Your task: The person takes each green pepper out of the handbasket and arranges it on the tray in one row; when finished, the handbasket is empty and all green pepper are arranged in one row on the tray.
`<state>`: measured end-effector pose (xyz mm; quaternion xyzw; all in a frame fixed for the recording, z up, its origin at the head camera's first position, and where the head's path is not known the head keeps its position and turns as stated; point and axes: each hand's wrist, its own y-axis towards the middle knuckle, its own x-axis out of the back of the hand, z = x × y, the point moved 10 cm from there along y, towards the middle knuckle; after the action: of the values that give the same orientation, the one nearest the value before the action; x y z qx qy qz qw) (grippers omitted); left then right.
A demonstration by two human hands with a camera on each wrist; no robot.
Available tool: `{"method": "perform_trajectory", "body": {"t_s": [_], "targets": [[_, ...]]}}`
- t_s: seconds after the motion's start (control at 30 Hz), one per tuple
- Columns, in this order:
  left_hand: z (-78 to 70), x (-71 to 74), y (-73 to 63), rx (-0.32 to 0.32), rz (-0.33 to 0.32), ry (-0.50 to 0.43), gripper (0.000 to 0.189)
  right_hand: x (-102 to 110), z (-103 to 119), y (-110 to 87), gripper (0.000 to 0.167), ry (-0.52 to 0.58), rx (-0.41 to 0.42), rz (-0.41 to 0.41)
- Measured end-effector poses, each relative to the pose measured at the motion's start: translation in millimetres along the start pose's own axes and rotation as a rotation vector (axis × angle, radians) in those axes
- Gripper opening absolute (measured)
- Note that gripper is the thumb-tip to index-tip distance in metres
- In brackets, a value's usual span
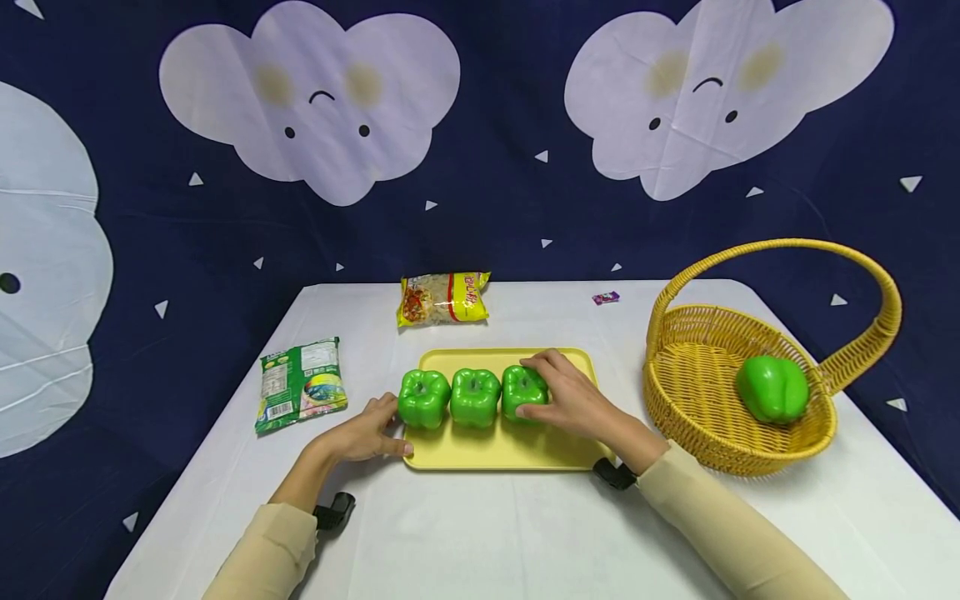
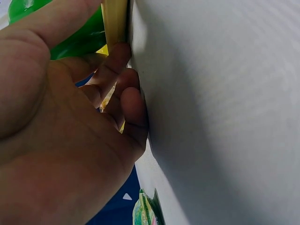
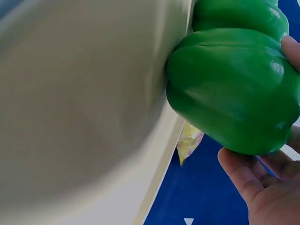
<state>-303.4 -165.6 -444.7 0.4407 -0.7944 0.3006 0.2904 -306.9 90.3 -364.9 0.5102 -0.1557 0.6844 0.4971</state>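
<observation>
Three shiny green bell peppers stand in a row on a yellow tray [image 1: 495,454]: a left one [image 1: 423,400], a middle one [image 1: 476,398] and a right one [image 1: 522,392]. My right hand [image 1: 573,398] grips the right pepper, thumb at its near side and fingers at its far side; the right wrist view shows this pepper [image 3: 229,89] between them, low over the tray. At the tray's left edge is my left hand [image 1: 366,433], its thumb by the near corner and its relaxed fingers beside the left pepper. In the left wrist view, fingertips [image 2: 123,52] meet the tray's rim.
On the right stands a yellow wicker basket [image 1: 690,417] with a tall handle, holding another green bell pepper [image 1: 772,389]. A green packet [image 1: 303,385] lies at the left. Behind the tray are a yellow-ended food bag [image 1: 442,298] and a small purple wrapped sweet [image 1: 606,297].
</observation>
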Motion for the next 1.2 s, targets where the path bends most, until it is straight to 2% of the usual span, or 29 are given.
{"method": "perform_trajectory", "body": {"t_s": [0.33, 0.57, 0.97, 1.2], "targets": [[0.5, -0.5, 0.4, 0.005, 0.003, -0.007, 0.079, 5.2, -1.0, -0.2, 0.075, -0.006, -0.001, 0.003], [1.0, -0.1, 1.2, 0.007, 0.000, 0.004, 0.079, 21.8, -4.7, -4.9, 0.078, 0.001, -0.007, -0.007], [0.8, -0.4, 0.2, 0.006, 0.003, 0.002, 0.077, 84.7, -11.2, -23.4, 0.069, -0.037, 0.057, -0.159], [1.0, -0.5, 0.5, 0.006, 0.006, 0.003, 0.080, 121.5, -24.4, -39.4, 0.066, -0.086, 0.022, -0.213]]}}
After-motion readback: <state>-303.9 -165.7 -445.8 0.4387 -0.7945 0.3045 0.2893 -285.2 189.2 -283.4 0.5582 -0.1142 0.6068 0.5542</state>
